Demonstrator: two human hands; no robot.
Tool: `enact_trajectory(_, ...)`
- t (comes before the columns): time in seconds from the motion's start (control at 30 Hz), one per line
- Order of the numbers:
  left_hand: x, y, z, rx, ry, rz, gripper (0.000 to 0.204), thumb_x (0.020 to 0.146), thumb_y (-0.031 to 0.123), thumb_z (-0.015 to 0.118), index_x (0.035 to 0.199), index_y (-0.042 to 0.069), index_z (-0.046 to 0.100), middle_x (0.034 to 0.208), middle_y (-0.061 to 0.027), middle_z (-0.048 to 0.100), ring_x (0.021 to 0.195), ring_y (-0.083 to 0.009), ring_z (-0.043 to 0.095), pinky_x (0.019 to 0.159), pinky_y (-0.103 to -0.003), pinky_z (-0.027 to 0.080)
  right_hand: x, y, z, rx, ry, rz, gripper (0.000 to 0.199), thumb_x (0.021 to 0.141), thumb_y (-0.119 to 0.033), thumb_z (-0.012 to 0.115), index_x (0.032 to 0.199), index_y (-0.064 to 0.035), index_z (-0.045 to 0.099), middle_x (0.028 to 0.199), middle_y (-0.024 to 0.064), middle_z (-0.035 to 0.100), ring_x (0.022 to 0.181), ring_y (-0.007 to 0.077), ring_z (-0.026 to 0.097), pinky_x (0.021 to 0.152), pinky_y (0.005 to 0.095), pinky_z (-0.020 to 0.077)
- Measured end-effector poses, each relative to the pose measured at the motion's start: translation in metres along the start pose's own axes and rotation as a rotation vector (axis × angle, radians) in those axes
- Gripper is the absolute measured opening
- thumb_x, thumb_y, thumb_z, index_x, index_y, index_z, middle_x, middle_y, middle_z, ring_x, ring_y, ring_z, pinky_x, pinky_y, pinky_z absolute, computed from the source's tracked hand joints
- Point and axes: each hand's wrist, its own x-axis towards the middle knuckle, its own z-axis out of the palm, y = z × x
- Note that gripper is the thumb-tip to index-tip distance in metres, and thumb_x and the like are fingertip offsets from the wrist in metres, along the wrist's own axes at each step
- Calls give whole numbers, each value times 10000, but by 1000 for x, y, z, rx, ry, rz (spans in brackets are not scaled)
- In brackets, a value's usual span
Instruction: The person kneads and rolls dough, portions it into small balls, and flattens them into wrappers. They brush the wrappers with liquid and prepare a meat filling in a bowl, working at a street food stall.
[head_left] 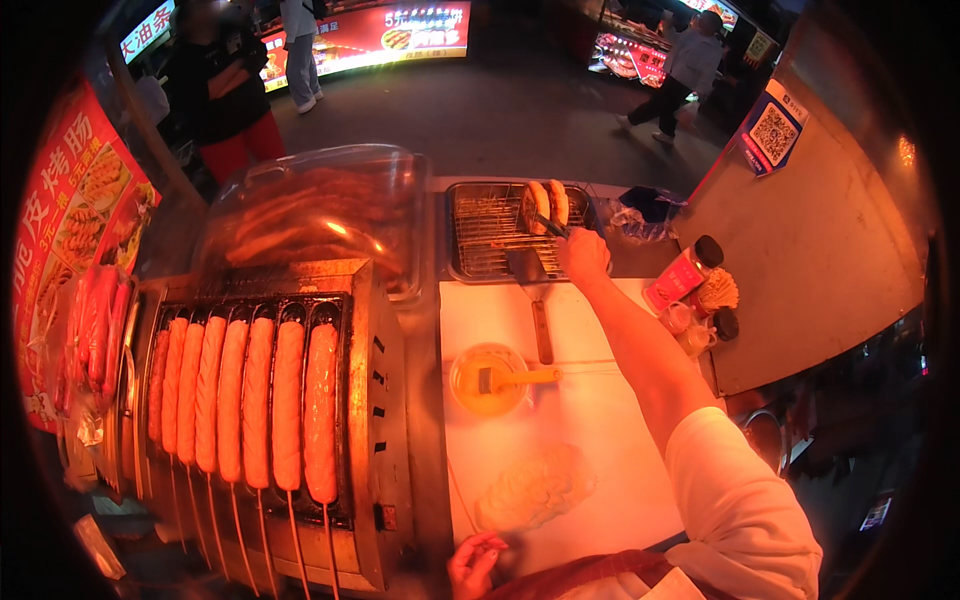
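My right hand (pixel 582 253) reaches far forward to a metal tray with a wire rack (pixel 478 235) and grips dark tongs (pixel 548 224). The tongs pinch one of two browned buns (pixel 533 206) standing on the rack at its far right. A metal spatula (pixel 530 290) lies with its blade on the tray's near edge and its handle on the white board (pixel 600 420). My left hand (pixel 473 565) rests low at the board's near edge, fingers loosely curled, holding nothing I can see.
A grill (pixel 350 400) on the left holds several sausages on sticks (pixel 255 400), with a clear domed cover (pixel 320 210) behind it. A bowl of oil with a brush (pixel 488 380) and a flat dough piece (pixel 535 488) sit on the board. Seasoning bottles (pixel 685 280) stand right. People walk beyond.
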Motion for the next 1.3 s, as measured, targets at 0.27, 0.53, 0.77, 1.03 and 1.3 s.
enact_trajectory(0.27, 4, -2, 1, 13, -24, -13, 335, 862, 11, 590, 1186, -72, 587, 1013, -149, 659, 945, -219, 631, 914, -345, 486, -30, 7, -41, -66, -25, -69, 301, 869, -302, 678, 923, -6, 701, 891, 210, 693, 886, 386, 679, 766, 470, 528)
enact_trajectory(0.53, -3, -1, 0, 32, -61, -7, 347, 864, 20, 598, 1199, -71, 583, 1032, -152, 658, 957, -220, 631, 916, -344, 485, -109, 84, 14, 248, 105, -10, 309, 896, -255, 654, 1050, -3, 562, 922, 225, 655, 856, 431, 646, 724, 529, 504)
enact_trajectory(0.77, -14, 0, 9, 7, -81, 43, 359, 866, 28, 605, 1210, -70, 579, 1048, -155, 657, 967, -220, 631, 919, -343, 485, -104, 128, 105, 396, 150, 80, 506, 870, -136, 607, 1300, 83, 455, 975, 257, 633, 922, 410, 628, 789, 482, 500)
enact_trajectory(1.03, -30, 8, 32, 62, -206, 217, 325, 867, 26, 589, 1181, -61, 580, 995, -134, 630, 952, -219, 594, 911, -371, 465, -203, 141, 56, 617, 164, -151, 533, 858, -134, 632, 1333, 46, 473, 1144, 238, 619, 1027, 371, 616, 903, 437, 495)
enact_trajectory(1.3, -32, -12, 54, 705, -43, 419, 453, 786, 42, 713, 1218, -14, 588, 1065, -122, 630, 1022, -243, 595, 941, -368, 451, -367, 200, -60, 756, -412, -237, 710, 781, -167, 729, 1411, -44, 426, 1350, 188, 500, 1229, 336, 487, 1042, 431, 400)
